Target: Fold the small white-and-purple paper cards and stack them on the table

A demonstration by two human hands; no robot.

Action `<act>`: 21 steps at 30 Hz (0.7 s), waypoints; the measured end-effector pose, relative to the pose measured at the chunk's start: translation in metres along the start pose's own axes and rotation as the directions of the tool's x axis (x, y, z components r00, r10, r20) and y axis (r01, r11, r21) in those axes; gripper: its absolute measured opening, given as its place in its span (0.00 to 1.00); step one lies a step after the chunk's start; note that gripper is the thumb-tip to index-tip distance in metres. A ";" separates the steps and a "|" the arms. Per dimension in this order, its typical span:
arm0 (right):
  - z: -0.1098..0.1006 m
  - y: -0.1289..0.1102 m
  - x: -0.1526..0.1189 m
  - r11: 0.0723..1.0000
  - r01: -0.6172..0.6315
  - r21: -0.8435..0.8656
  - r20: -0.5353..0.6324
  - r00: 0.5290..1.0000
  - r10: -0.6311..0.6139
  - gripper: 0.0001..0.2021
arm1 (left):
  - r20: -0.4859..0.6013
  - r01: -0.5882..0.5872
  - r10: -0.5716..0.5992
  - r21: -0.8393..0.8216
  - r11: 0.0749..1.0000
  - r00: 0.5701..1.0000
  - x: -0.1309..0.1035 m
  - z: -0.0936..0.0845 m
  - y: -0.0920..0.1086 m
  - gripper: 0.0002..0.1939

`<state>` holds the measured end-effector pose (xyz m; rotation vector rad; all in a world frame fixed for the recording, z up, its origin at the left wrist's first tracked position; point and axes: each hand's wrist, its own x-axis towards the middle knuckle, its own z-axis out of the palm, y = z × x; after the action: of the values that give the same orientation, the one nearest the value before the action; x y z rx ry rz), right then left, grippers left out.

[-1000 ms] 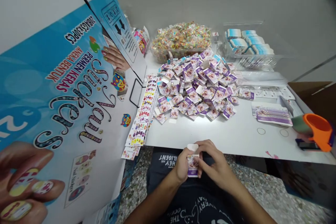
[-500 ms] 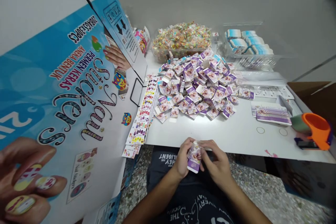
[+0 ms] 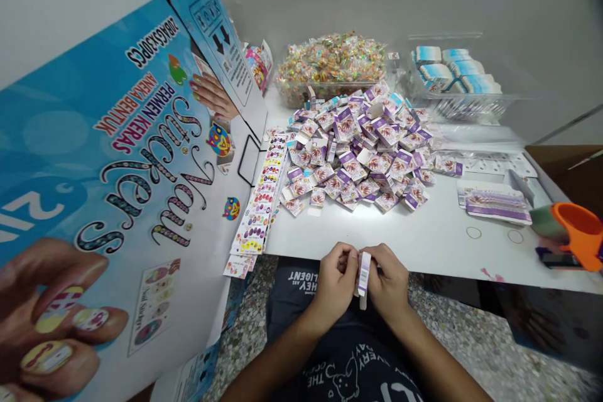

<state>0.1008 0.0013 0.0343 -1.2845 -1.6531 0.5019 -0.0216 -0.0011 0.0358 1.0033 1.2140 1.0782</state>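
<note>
Between my two hands, just off the table's front edge, is a small white and purple carton (image 3: pixel 363 273), seen narrow side up with a flap hanging loose at its lower end. My right hand (image 3: pixel 387 276) is closed on its right side. My left hand (image 3: pixel 335 279) has its thumb and fingers pinched at its left side; the exact contact there is partly hidden. Beyond my hands a large heap of similar small cartons (image 3: pixel 351 166) lies on the white table (image 3: pixel 377 232).
At the left stands a big printed display box (image 3: pixel 155 138), with sticker sheets (image 3: pixel 259 207) along its base. Behind the heap are a tub of wrapped candies (image 3: pixel 330 66) and a clear tray of blue-white cards (image 3: pixel 452 72). An orange tape dispenser (image 3: pixel 581 232) is at the right.
The carton has turned from its broad printed face to its narrow side, and a flap now shows at its lower end. Both hands stay around it.
</note>
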 end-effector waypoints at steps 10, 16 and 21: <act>-0.001 0.008 0.006 0.969 0.127 -0.211 0.031 0.992 -0.123 0.13 | -0.012 -0.060 0.061 0.090 0.994 0.998 -0.006 -0.007 0.006 0.17; -0.013 0.013 0.018 0.919 0.171 -0.356 0.083 0.985 -0.151 0.11 | 0.312 0.064 -0.047 -0.043 0.997 0.949 0.000 -0.012 0.021 0.21; -0.012 0.011 0.014 0.992 0.127 -0.010 0.138 0.983 -0.124 0.17 | 0.265 0.251 -0.193 -0.205 0.946 0.945 0.011 -0.012 0.011 0.28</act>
<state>0.1170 0.0154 0.0376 -1.1720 -1.8444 0.5088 -0.0344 0.0126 0.0433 0.7663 0.9497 0.8698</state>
